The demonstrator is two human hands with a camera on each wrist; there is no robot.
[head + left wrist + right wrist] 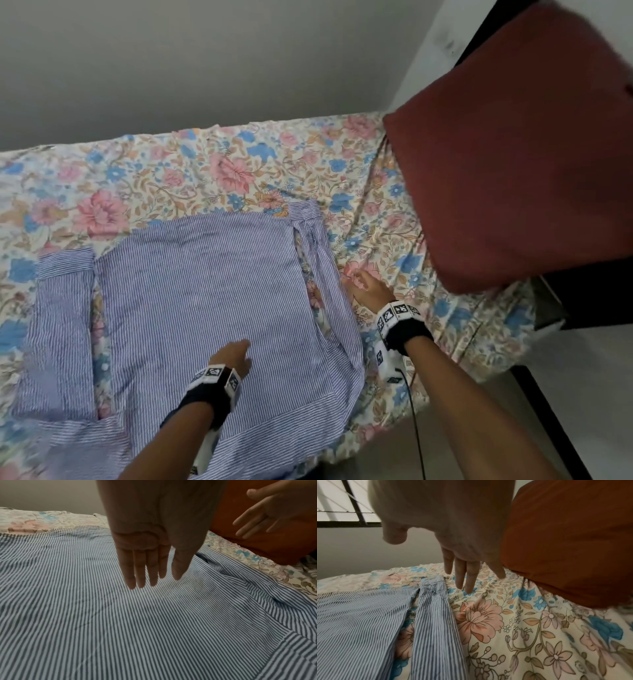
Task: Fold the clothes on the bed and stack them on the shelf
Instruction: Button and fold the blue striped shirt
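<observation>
A blue-and-white striped shirt (205, 291) lies spread flat, back up, on the floral bedsheet (154, 171). One sleeve (58, 325) lies alongside its left side, the other sleeve (322, 274) along its right side. My left hand (236, 353) hovers flat over the lower middle of the shirt (120, 622), fingers (142, 572) straight and together, holding nothing. My right hand (363, 284) is over the bare sheet just right of the right sleeve (433, 615), with fingers (467, 577) straight and pointing down, holding nothing.
A large rust-red pillow (520, 144) leans at the right end of the bed, close to my right hand. A grey wall (205, 51) runs along the far side of the bed. The bed's near edge and the floor (582, 394) lie at lower right.
</observation>
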